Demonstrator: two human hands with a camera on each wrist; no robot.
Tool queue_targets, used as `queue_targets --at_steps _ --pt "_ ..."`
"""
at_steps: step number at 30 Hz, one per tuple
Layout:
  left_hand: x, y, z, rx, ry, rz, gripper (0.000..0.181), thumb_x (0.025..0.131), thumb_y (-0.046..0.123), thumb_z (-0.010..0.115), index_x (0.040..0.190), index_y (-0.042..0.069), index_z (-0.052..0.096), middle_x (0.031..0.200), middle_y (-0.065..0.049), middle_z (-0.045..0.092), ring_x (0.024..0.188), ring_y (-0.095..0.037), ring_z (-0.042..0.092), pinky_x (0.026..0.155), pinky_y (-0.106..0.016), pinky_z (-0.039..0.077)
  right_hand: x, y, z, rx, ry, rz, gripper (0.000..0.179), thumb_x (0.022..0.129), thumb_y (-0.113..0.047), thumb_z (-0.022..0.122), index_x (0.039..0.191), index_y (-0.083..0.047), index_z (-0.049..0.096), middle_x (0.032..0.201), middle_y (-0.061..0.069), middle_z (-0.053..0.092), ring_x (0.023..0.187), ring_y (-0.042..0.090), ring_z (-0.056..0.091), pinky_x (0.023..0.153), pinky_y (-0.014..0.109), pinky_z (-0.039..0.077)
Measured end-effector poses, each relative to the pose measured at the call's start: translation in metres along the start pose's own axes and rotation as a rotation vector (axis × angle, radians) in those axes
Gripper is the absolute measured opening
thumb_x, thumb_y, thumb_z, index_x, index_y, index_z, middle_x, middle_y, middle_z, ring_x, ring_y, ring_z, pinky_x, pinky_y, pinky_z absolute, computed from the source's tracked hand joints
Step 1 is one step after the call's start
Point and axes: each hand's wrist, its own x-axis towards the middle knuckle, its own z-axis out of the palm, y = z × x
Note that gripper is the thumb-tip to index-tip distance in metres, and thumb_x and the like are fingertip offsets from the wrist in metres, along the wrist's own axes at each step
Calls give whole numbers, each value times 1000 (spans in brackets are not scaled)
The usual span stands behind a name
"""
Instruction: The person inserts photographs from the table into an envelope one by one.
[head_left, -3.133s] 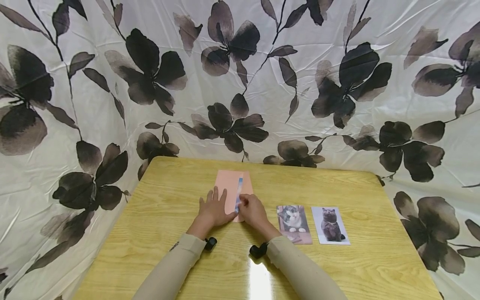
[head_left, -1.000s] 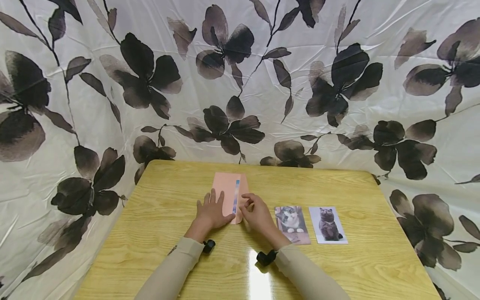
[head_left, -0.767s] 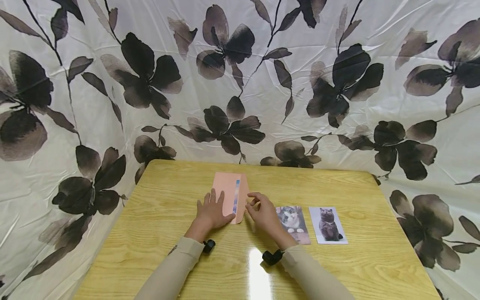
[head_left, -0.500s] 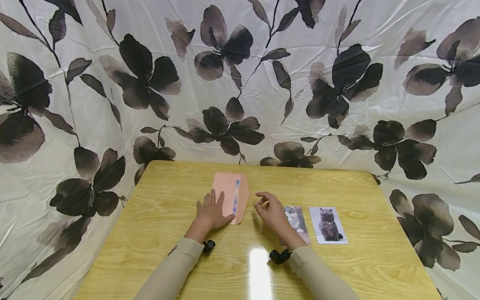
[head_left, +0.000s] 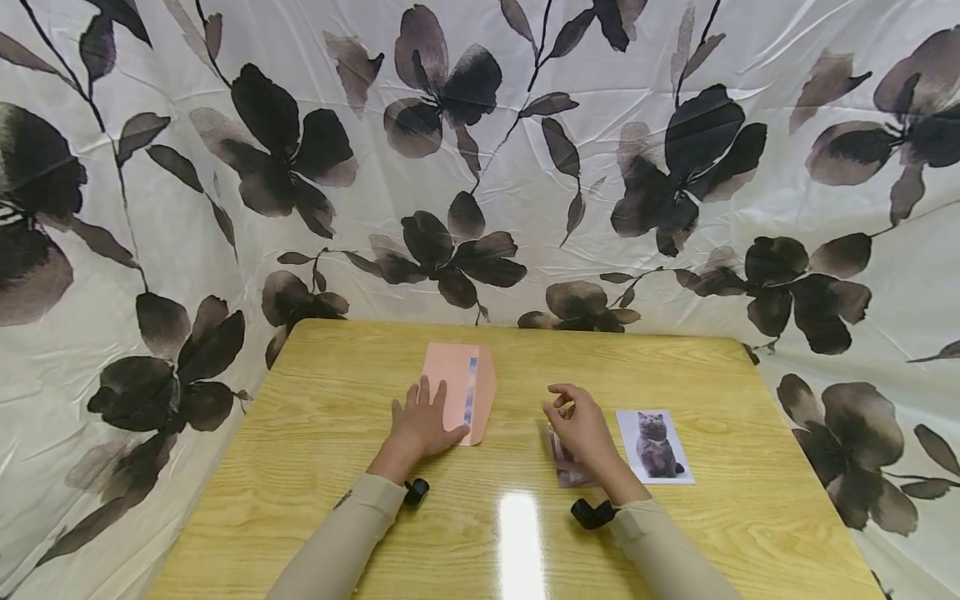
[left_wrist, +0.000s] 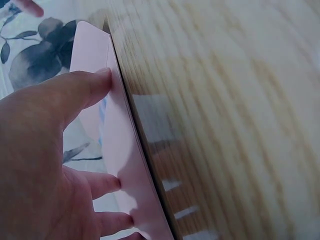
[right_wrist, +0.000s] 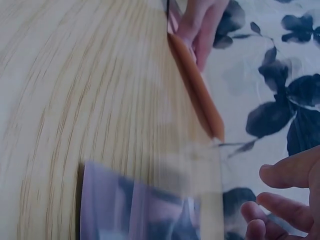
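Across the lower part of a pink envelope [head_left: 445,367], the left hand [head_left: 416,427] lies palm down, its grip spread: the fingers fan toward the far side and the thumb stretches to the right. Seen from the left wrist, the thumb tip and fingertips rest on the pink paper and pinch nothing. Beside the thumb ends a narrow strip [head_left: 470,392] in blue, white and violet, running lengthwise along the envelope next to its flap [head_left: 486,387], which points right.

Well apart from the envelope, the right hand [head_left: 587,433] hangs over a photo card [head_left: 570,473] and hides much of its picture. Its grip is loose, fingers bent, thumb and forefinger arched toward each other with a gap between them in the right wrist view. Just to the right of that hand lies a second card [head_left: 656,450] showing a grey cat sitting on a pale ground.

Envelope and cards lie on a yellow wood-grain worktop [head_left: 315,467], which carries a bright patch of glare [head_left: 520,542] near the front. Each wrist bears a small black device [head_left: 592,514] below the hand, by beige sleeves [head_left: 330,542]. Behind hangs a white cloth [head_left: 585,50] printed with dark flowers.
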Motion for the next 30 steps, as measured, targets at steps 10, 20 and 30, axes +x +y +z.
queue_targets --at_steps 10,20,30 --pt "-1 0 1 -9 1 3 100 102 65 60 173 8 18 177 -29 7 163 -49 12 122 -77 16 -13 17 -25 -59 21 56 46 102 -21 75 144 -4 64 116 14 65 76 19 56 60 34 46" --pt "-1 -2 2 -18 9 6 100 102 65 60 173 9 17 177 -29 7 162 -50 12 122 -78 15 -30 28 -38 -133 49 73 48 102 -23 76 143 -1 64 120 19 64 80 21 56 67 36 46" --pt "-2 -4 5 -26 22 19 100 102 64 61 173 8 18 176 -30 7 162 -51 12 122 -79 15 -46 43 -46 -261 31 123 58 98 -32 79 142 2 62 116 20 66 99 34 64 79 53 54"
